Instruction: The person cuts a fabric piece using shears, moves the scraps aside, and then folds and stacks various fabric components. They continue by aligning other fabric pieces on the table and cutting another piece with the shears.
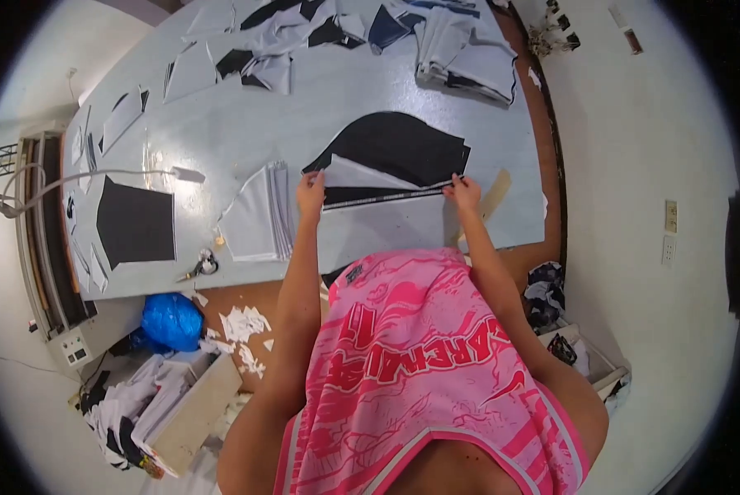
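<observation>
A black cut fabric piece (pixel 403 142) with a curved far edge lies on the table in front of me, part of it folded to show a pale underside. Along its near edge runs a narrow dark band (pixel 386 199) with white markings. My left hand (pixel 311 191) pinches the fabric at its left corner. At the right end, my right hand (pixel 464 192) grips the same edge, fingers closed. The edge between the hands looks straight. Left of my left hand is a stack of white cut pieces (pixel 259 213). A tan strip (pixel 495 195) lies just beyond my right hand.
Scissors (pixel 201 266) rest near the table's front edge, beside a black panel (pixel 136 221). A white power strip (pixel 187 174) lies with its cord across the left side. Folded fabric stacks (pixel 466 54) sit at the back. A blue bag (pixel 172 320) and scraps are on the floor.
</observation>
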The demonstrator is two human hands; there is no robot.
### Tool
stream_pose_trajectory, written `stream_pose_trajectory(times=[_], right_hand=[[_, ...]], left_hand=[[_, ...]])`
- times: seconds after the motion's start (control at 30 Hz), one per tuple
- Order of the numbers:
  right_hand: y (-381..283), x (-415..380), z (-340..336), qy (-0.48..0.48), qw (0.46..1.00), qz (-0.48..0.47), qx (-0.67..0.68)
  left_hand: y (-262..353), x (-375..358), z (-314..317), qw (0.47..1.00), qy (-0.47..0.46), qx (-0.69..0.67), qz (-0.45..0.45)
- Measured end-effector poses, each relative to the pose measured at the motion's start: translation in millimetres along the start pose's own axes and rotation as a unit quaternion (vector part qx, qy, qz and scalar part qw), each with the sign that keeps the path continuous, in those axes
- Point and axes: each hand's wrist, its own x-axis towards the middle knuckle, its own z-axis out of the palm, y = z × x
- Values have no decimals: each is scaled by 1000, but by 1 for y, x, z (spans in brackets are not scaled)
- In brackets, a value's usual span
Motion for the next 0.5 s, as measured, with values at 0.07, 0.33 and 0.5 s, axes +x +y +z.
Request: stream_pose_trajectory(times=[0.07, 0.33, 0.5], right_hand=[[-11, -8, -2, -12, 1000, 17, -4], [-26, -19, -4, -10, 999, 19, 41], [-20, -18, -6, -20, 999, 15, 43]], left_hand=[[10, -4, 4, 995, -31, 97, -8], [8, -23, 7, 879, 144, 359, 279], [36, -13, 42, 838, -135, 373, 374]])
